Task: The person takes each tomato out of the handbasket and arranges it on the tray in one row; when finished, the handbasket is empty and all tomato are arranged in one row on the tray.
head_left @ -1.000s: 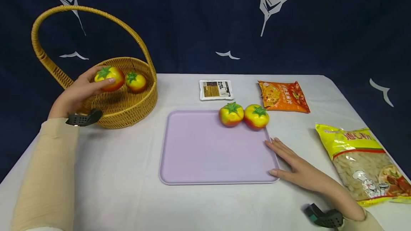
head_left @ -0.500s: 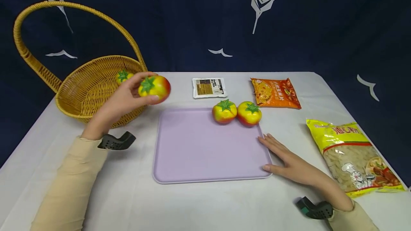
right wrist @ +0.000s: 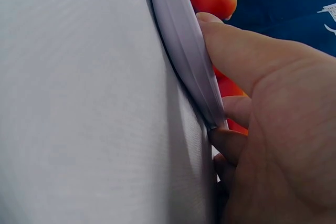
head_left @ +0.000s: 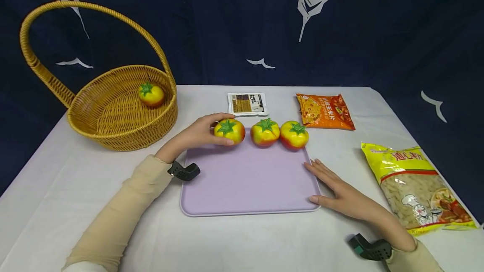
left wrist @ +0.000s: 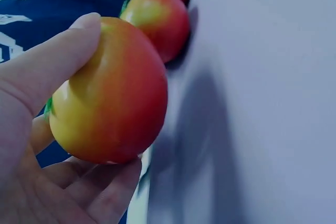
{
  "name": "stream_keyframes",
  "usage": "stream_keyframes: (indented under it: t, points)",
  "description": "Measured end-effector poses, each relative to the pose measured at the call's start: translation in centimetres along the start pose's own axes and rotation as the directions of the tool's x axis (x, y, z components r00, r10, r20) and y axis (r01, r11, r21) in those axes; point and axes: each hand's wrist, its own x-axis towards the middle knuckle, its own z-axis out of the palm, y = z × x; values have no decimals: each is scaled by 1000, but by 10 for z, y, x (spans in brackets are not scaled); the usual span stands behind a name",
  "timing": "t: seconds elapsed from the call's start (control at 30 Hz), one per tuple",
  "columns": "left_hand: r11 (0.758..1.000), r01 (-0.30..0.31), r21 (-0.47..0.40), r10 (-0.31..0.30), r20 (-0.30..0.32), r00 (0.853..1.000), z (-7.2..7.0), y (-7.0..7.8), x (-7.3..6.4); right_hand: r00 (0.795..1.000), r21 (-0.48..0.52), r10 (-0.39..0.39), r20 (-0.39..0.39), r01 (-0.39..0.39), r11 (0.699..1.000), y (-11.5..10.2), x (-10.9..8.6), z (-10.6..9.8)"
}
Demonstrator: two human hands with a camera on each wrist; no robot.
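Left hand (head_left: 198, 132), in the head view, curled round one yellow-red tomato (head_left: 229, 132) at the lilac tray (head_left: 249, 188)'s eleven o'clock; two more tomatoes (head_left: 265, 132) toward one, wicker basket (head_left: 124, 141) at ten. Left-wrist view: thumb opposes fingers across the round body, presumably against slipping. Right-wrist view: right hand (right wrist: 278, 121), unclenched, touches the tray's edge near three o'clock, likely steadying it.

White table (head_left: 234, 242) here has a wicker basket (head_left: 147, 136) left, purple tray (head_left: 245, 184) mid-table, small white packet (head_left: 247, 104) plus orange bag (head_left: 325, 111) far, yellow bag (head_left: 419, 188) right.
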Motion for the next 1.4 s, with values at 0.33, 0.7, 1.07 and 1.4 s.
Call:
stream_keyframes:
  t: [0.33, 0.7, 1.07, 1.4]
  points:
    - [998, 6, 60, -7, 25, 1000, 17, -7, 9, 1000, -2, -2, 0, 2, 1000, 1, 0, 0]
    - [984, 52, 173, -47, -30, 998, 22, -1, 6, 1000, -4, 6, -2, -6, 1000, -1, 0, -1]
    - [999, -8, 36, 10, -67, 998, -28, 21, -17, 1000, 5, 6, 2, -6, 1000, -1, 1, 1]
    - [943, -24, -331, -72, -275, 959, -131, 23, -60, 1000, 18, -1, 1, 1, 1000, -1, 1, 2]
